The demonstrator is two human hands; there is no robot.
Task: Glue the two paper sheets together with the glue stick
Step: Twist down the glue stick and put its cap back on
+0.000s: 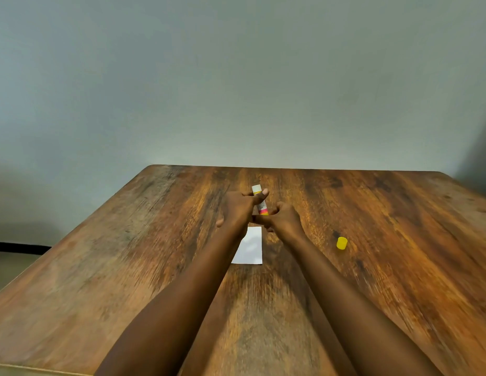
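Note:
Both my hands hold the uncapped glue stick [261, 202], a white tube with a pink and yellow band near its base, tilted slightly with its top pointing away from me. My left hand [239, 208] wraps the upper body with the thumb across it. My right hand [283, 217] pinches the yellow base end. Just below the hands a white paper sheet [251, 246] lies flat on the wooden table [385, 267], its left part hidden by my left forearm. I see only one sheet. The yellow cap [341, 243] lies on the table to the right.
The brown wooden table stretches wide on both sides, with its far edge against a plain grey wall [236, 77]. A dark strip [19, 246] shows on the floor at the left.

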